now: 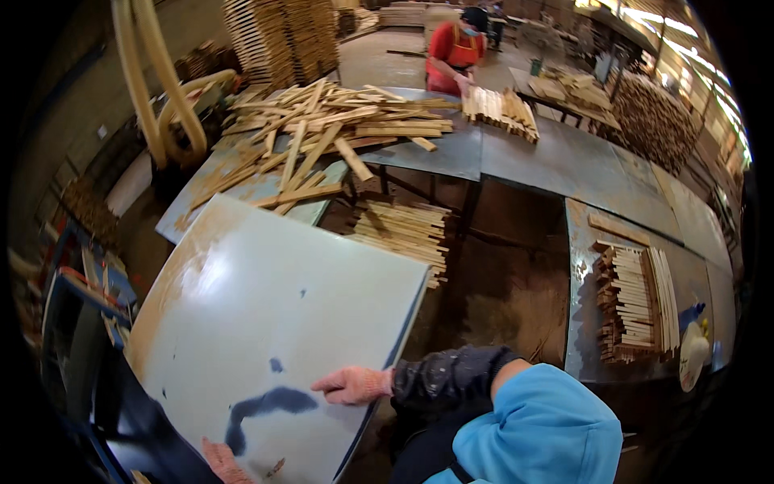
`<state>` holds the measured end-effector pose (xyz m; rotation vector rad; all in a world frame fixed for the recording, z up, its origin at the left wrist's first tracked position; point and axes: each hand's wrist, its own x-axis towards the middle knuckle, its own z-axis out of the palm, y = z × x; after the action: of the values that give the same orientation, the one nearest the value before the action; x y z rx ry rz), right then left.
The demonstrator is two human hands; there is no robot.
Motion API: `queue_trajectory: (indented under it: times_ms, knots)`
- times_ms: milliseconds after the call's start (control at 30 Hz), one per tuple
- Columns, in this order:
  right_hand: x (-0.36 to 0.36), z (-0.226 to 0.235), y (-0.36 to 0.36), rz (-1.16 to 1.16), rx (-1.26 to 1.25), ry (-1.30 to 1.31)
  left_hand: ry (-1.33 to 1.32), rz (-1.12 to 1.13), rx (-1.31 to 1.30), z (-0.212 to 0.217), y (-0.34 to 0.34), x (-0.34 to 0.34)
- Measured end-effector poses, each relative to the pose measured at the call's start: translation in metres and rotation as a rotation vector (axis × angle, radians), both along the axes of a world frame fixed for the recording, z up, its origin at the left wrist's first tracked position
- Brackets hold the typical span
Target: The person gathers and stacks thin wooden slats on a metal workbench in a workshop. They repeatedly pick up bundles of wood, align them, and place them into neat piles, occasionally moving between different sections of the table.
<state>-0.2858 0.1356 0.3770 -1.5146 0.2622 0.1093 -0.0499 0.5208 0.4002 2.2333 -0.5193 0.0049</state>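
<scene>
A pale, smooth tabletop [290, 266] tilts across the view in front of me, with dark worn patches [274, 401] on its near part. My right hand [355, 385], in a pinkish glove, rests at the table's right side beside the largest dark patch. Its forefinger stretches left and nothing shows in its grasp. My left hand [224, 461], gloved alike, is at the lower edge with fingers extended on the surface; the picture's rim cuts off part of it. A small wood chip [276, 466] lies between the two hands.
Loose wooden strips [322, 133] lie heaped on the far tables. Stacked strips [403, 234] sit below, beyond my table's right edge. More strips [633, 294] are stacked on the right metal table. A person in red [453, 60] handles strips [500, 111] at the back. Machinery [81, 347] stands left.
</scene>
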Motion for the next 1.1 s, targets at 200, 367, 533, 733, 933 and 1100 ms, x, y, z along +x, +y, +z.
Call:
queue_trajectory:
  times_ms: [200, 367, 533, 733, 933, 1100]
  knots:
    - [-0.202, -0.019, -0.099, -0.295, 0.083, 0.08, 0.064, -0.34, -0.114, 0.036, -0.211, -0.133]
    - [-0.34, -0.056, -0.18, -0.678, 0.086, 0.264, 0.61, -0.422, -0.502, 0.013, -0.381, -0.229]
    - [-0.448, -0.071, -0.217, -0.926, -0.026, 0.339, 0.902, -0.676, -0.497, 0.002, -0.53, -0.33]
    - [-0.507, -0.087, -0.231, -1.227, 0.14, 0.332, 1.081, -0.919, -0.298, -0.023, -0.632, -0.407]
    - [-0.535, -0.116, -0.269, -1.391, 0.413, 0.363, 1.2, -0.999, -0.125, -0.06, -0.725, -0.446]
    - [-0.55, -0.137, -0.353, -1.479, 0.545, 0.366, 1.238, -1.012, -0.033, -0.095, -0.817, -0.457]
